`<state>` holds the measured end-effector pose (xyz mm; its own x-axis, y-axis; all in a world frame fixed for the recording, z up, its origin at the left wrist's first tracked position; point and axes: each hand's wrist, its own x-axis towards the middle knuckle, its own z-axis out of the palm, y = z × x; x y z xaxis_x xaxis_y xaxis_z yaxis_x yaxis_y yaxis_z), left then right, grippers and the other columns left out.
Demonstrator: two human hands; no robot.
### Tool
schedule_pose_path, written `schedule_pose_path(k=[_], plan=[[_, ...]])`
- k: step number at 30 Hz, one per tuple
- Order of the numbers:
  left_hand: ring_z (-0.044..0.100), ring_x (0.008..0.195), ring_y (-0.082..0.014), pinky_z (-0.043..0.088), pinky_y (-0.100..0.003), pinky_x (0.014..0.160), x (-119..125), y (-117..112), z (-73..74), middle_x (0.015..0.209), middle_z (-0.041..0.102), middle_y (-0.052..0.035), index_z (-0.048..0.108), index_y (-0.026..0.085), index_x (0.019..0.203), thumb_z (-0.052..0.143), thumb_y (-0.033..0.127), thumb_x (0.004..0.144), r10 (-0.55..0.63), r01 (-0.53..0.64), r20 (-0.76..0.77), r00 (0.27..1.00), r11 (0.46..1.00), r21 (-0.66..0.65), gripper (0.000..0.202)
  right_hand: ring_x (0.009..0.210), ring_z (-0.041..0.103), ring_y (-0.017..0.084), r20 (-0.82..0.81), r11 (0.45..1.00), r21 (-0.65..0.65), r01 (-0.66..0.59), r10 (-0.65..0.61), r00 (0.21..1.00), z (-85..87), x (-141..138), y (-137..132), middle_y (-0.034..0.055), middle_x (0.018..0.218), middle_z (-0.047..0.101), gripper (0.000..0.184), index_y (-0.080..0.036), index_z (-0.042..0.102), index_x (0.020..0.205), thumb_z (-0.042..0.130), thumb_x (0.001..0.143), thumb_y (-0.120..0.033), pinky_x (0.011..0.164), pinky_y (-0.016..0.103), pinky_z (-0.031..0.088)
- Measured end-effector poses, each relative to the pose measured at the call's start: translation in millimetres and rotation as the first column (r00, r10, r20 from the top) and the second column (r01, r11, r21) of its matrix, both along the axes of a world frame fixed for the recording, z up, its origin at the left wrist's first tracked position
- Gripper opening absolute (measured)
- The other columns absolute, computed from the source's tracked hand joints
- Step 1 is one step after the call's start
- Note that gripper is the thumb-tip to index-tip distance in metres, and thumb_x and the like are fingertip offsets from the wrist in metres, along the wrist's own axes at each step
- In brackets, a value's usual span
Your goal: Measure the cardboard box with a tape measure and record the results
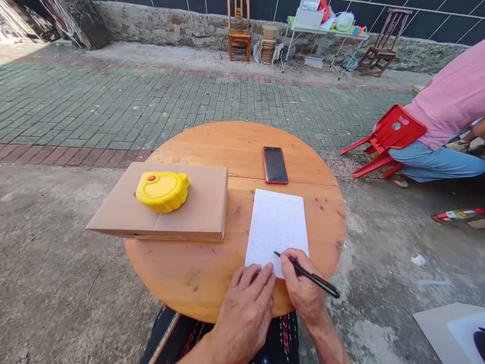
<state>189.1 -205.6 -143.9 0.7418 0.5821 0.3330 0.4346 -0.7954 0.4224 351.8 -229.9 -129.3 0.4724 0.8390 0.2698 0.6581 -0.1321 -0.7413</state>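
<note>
A white sheet of paper (276, 225) lies on a round wooden table (197, 275). My right hand (301, 285) is closed round a black pen (308, 275), its tip touching the paper's lower edge. My left hand (246, 306) lies flat with fingers stretched out, pressing the paper's bottom corner against the table. A phone with a red case (275, 165) lies face up just beyond the paper. A yellow tape measure (162, 191) sits on a brown cardboard box (200, 212) at the table's left side.
A person in a pink shirt (450, 96) sits on a tipped red plastic chair (386, 139) at the right. Brick paving lies beyond the table. A wooden chair (239, 35) and a folding table (326, 31) stand by the far wall.
</note>
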Motion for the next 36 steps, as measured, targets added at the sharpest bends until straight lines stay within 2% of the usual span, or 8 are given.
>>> schedule_pose_path(k=[7,14,36], plan=[[0.056,0.113,-0.0260,0.047,-0.044,0.099,1.0,0.0,2.0,0.133,0.066,-0.0063,0.063,0.013,0.126,0.050,0.012,0.089,0.009,-0.009,0.034,0.999,1.000,-0.017,0.039,0.047,0.056,0.012,0.031,1.000,0.023,0.005,-0.006,1.000,1.0,-0.7,2.6,-0.0044,0.059,0.063,0.021,-0.022,0.062,0.076,0.053,0.093,-0.030,0.051,0.021,0.049],[0.055,0.112,-0.0255,0.046,-0.043,0.100,2.2,1.0,5.0,0.132,0.067,-0.0048,0.064,0.013,0.124,0.050,0.012,0.091,0.016,-0.015,0.056,0.998,1.000,-0.026,0.036,0.047,0.057,0.010,0.056,0.999,0.051,-0.009,0.007,0.998,0.3,-1.2,3.2,-0.0054,0.060,0.064,0.018,-0.021,0.063,0.077,0.055,0.093,-0.025,0.051,0.018,0.049],[0.055,0.111,-0.0264,0.046,-0.043,0.100,1.7,2.6,7.0,0.133,0.066,-0.0036,0.065,0.012,0.125,0.051,0.013,0.091,0.019,-0.014,0.069,0.997,0.998,-0.064,0.037,0.047,0.055,0.009,0.101,0.998,0.039,-0.051,0.047,0.994,2.0,-0.1,2.9,-0.0060,0.059,0.061,0.022,-0.021,0.061,0.074,0.053,0.094,-0.025,0.052,0.017,0.046]])
